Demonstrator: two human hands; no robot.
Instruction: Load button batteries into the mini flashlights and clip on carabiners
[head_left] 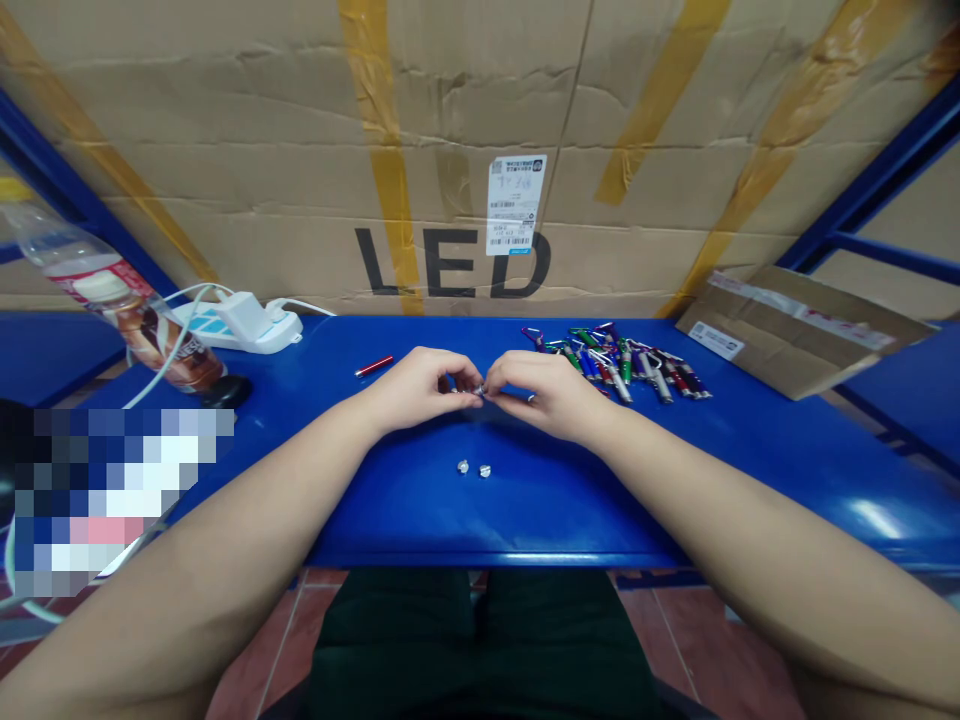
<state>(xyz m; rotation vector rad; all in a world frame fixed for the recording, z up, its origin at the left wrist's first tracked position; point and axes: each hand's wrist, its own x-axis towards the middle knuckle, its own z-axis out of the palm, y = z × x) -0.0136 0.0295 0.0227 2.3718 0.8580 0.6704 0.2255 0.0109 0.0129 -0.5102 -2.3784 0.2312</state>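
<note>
My left hand (429,388) and my right hand (537,392) meet over the middle of the blue table, fingertips pinched together. Between them shows a small silvery metal piece (481,390), mostly covered by the fingers, so its kind cannot be made out. Two small silver metal parts (474,469) lie on the table just in front of my hands. A slim red metal tube (373,366) rests behind my left wrist. To the right of my right hand is a pile of small coloured metal flashlights with carabiner clips (626,365).
Bottles (124,300) and a white power strip (255,322) with cables stand at the left. A small cardboard box (799,325) sits at the right back. Large taped cardboard (300,180) rises behind the blue table (555,520). A blurred patch covers the lower left.
</note>
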